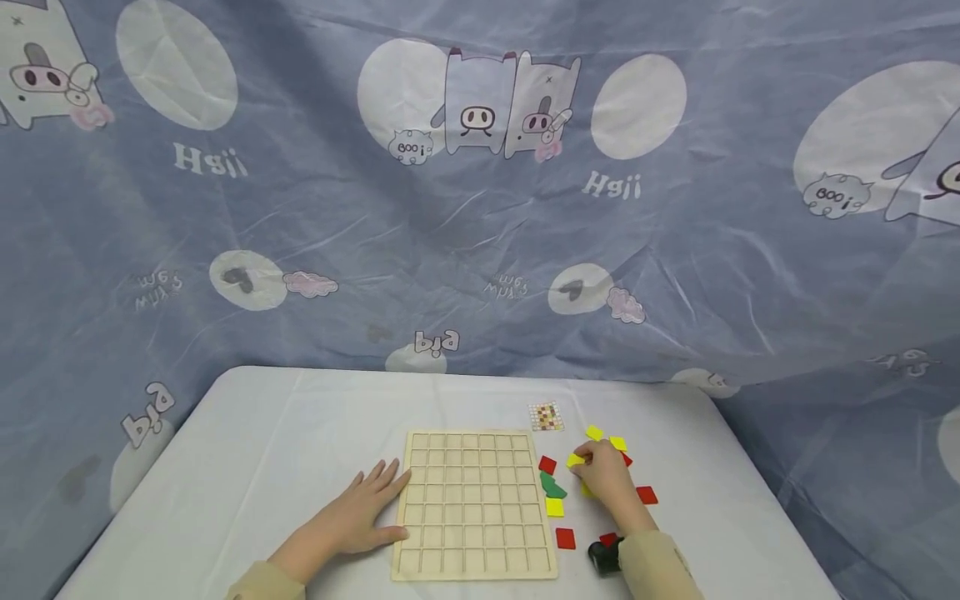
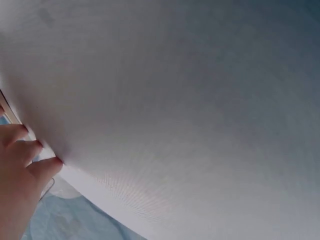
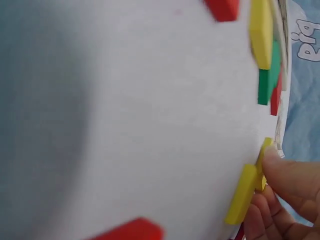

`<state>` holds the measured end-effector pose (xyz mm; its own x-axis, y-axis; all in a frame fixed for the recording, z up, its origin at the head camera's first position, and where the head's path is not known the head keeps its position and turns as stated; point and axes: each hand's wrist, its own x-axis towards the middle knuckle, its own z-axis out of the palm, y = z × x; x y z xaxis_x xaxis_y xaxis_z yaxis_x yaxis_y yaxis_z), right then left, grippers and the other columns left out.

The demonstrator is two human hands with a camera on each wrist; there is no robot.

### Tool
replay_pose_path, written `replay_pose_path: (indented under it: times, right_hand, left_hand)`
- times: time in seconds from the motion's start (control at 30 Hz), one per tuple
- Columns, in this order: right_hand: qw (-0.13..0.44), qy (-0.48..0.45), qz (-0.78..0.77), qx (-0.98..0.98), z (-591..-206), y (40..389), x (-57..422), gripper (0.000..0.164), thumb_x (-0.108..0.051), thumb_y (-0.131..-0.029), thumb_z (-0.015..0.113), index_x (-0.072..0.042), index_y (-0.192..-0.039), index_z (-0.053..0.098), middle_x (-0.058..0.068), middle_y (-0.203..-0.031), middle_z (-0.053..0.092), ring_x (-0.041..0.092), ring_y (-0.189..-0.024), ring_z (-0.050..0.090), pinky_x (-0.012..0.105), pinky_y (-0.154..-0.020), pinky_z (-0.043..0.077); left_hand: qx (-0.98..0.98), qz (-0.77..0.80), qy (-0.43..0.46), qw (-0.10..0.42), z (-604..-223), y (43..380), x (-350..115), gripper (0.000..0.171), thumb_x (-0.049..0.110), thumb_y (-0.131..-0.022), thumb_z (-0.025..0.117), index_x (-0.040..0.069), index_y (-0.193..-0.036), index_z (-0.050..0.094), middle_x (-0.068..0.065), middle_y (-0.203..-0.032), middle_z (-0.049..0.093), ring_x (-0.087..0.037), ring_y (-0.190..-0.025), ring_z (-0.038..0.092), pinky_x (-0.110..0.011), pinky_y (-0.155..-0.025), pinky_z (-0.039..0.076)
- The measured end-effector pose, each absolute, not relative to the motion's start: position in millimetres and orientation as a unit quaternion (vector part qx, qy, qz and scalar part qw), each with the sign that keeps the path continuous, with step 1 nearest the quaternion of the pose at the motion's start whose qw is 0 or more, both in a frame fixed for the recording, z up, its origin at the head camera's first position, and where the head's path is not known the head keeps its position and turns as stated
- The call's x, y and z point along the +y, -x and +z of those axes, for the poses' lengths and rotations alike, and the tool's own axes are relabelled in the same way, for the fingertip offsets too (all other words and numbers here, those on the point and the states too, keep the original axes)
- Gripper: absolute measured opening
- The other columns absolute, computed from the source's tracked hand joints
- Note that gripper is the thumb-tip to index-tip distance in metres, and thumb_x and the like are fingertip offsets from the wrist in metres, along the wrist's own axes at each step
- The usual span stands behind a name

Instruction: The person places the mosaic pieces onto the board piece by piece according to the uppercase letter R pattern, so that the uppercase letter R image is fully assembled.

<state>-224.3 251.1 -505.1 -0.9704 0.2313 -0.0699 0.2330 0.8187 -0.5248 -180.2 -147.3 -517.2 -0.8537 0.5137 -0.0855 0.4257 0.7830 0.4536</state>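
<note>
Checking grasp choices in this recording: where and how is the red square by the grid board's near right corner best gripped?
Probably pinch the red square by its near and far edges, the right hand coming from above once free of the yellow piece: the square lies flat, its left edge close to the grid board, leaving little finger room there.

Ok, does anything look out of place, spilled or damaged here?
Nothing looks spilled or damaged. The black object beside the right sleeve stands out: dark and rounded among bright tiles. The sleeve seems to cover part of it, so I can't tell what it is.
</note>
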Motion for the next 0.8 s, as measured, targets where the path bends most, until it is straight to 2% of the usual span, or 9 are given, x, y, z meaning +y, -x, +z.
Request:
replay_pose_path:
  times: [0.2, 0.37, 0.57, 0.8]
  right_hand:
    - [0.015, -0.129, -0.304, 0.944, -503, 229, 254, 0.025, -0.007, -0.082, 0.079, 0.002, -0.102, 0.066, 0.012, -0.088, 0.056, 0.023, -0.079, 0.051, 0.028, -0.067, 0.048]
    - [0.007, -0.126, -0.321, 0.939, -496, 230, 246, 0.018, -0.007, -0.084, 0.077, -0.002, -0.095, 0.063, 0.01, -0.085, 0.058, 0.021, -0.077, 0.052, 0.026, -0.064, 0.047]
    - [-0.026, -0.079, -0.367, 0.927, -484, 233, 211, 0.014, -0.008, -0.082, 0.078, -0.007, -0.091, 0.068, 0.005, -0.083, 0.063, 0.017, -0.073, 0.056, 0.026, -0.064, 0.049]
    - [0.002, 0.011, -0.439, 0.899, -486, 241, 162, 0.013, -0.011, -0.082, 0.079, -0.008, -0.093, 0.073, 0.003, -0.086, 0.068, 0.012, -0.075, 0.062, 0.027, -0.065, 0.054]
  left_hand:
    - [0.937, 0.211, -0.251, 0.117, -519, 182, -146, 0.09, 0.06, -0.086, 0.063, 0.009, -0.154, 0.032, -0.022, -0.162, 0.022, -0.044, -0.15, 0.018, -0.066, -0.118, 0.016]
    - [0.936, 0.22, -0.247, 0.12, -522, 182, -145, 0.091, 0.06, -0.087, 0.062, 0.009, -0.155, 0.03, -0.022, -0.162, 0.019, -0.042, -0.151, 0.016, -0.065, -0.119, 0.014]
    - [0.934, 0.229, -0.242, 0.129, -521, 180, -145, 0.091, 0.059, -0.087, 0.062, 0.008, -0.155, 0.029, -0.023, -0.162, 0.018, -0.043, -0.151, 0.015, -0.065, -0.119, 0.012]
    - [0.932, 0.238, -0.236, 0.136, -518, 179, -144, 0.094, 0.059, -0.084, 0.065, 0.008, -0.155, 0.029, -0.022, -0.162, 0.018, -0.042, -0.151, 0.014, -0.065, -0.119, 0.011]
